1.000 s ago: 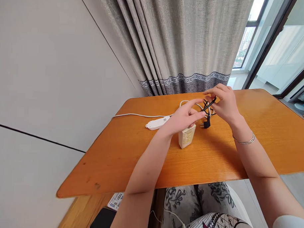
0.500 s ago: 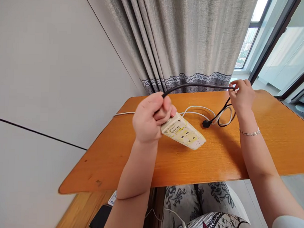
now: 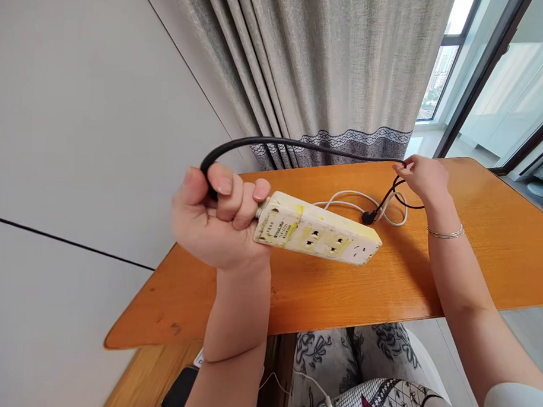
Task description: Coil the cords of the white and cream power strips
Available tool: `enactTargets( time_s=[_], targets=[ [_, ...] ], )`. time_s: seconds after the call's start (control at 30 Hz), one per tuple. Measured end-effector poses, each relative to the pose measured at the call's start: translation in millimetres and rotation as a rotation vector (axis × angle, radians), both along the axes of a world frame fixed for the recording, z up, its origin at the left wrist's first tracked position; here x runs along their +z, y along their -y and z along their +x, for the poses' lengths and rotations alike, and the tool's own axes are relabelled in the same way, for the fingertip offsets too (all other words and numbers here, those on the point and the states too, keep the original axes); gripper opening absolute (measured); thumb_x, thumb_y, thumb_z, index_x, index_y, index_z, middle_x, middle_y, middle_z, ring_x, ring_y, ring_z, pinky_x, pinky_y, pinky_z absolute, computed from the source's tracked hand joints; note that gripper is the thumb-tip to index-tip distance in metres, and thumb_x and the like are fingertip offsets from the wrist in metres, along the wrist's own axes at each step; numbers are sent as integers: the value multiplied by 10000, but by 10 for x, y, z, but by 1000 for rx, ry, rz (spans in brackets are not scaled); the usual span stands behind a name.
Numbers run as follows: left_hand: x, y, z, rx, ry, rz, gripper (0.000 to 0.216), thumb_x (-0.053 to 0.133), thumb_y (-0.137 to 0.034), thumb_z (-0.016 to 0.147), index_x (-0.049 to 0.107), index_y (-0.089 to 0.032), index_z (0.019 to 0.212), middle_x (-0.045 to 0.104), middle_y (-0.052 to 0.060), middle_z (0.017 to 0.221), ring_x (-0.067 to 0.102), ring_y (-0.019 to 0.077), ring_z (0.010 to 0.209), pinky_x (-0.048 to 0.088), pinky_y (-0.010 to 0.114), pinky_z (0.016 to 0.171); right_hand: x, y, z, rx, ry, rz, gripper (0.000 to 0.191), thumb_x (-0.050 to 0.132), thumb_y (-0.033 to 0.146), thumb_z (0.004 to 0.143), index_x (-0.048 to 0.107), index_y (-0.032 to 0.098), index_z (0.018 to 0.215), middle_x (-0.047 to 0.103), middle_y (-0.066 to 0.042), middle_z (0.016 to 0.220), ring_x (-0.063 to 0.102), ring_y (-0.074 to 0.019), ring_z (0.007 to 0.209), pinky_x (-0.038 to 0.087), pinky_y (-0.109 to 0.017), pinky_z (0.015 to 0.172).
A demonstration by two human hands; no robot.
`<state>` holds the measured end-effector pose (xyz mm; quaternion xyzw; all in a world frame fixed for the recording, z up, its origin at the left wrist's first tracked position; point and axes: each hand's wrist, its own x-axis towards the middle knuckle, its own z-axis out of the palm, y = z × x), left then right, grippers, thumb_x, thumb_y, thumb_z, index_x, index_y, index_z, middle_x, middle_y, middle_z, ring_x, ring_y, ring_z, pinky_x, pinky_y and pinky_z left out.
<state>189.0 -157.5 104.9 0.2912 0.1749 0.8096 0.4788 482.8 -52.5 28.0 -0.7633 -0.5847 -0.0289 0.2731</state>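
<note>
Several curled fingers of your left hand point(image 3: 221, 225) wrap the thick black round cord point(image 3: 300, 144) just beside the scuffed, yellowed-white, oblong plastic power strip point(image 3: 317, 229), held tilted above the orange-brown wooden counter point(image 3: 321, 300). The strip looks light, rigid and hardly slippery; its solid corded end should give you a steadier grip than the springy-looking cord. Past the looped thin white cable point(image 3: 352, 192) and angular black plug point(image 3: 368, 217), your right hand point(image 3: 426, 179) pinches the cord between thumb and fingers.
</note>
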Motion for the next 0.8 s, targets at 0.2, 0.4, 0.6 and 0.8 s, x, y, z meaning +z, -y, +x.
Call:
enactTargets(
  time_s=[0.2, 0.4, 0.6, 0.8],
  targets=[
    [-20, -26, -1, 45, -103, 15, 929, -118, -306, 1050, 512, -164, 382, -18, -85, 385, 53, 36, 247, 378, 176, 416, 42, 83, 68, 264, -379, -138, 577, 486, 680, 977, 741, 175, 866, 716, -100, 708, 699, -241, 767, 483, -316, 660],
    [-53, -59, -12, -2, -138, 31, 930, -99, -265, 1051, 564, -158, 408, -7, -86, 383, 91, 40, 239, 381, 170, 419, 55, 123, -44, 547, -955, -5, 628, 506, 787, 910, 694, 188, 926, 784, -120, 855, 751, -208, 739, 583, -302, 645],
    [-14, -3, 31, -23, -182, 5, 844, -90, -197, 1040, 511, -169, 448, -13, -78, 402, 51, 51, 283, 387, 173, 433, 97, 233, -227, 584, -663, 169, 651, 370, 737, 978, 729, 195, 936, 804, -126, 1026, 732, -256, 1090, 564, -376, 905],
    [-27, -10, 44, -44, -168, -21, 780, -24, -182, 1046, 495, -169, 464, 8, -82, 392, 25, 53, 302, 391, 164, 432, 74, 229, -234, 520, -343, 345, 649, 199, 637, 1050, 715, 251, 1135, 764, -100, 1213, 698, -263, 1178, 575, -437, 920]
  ],
)
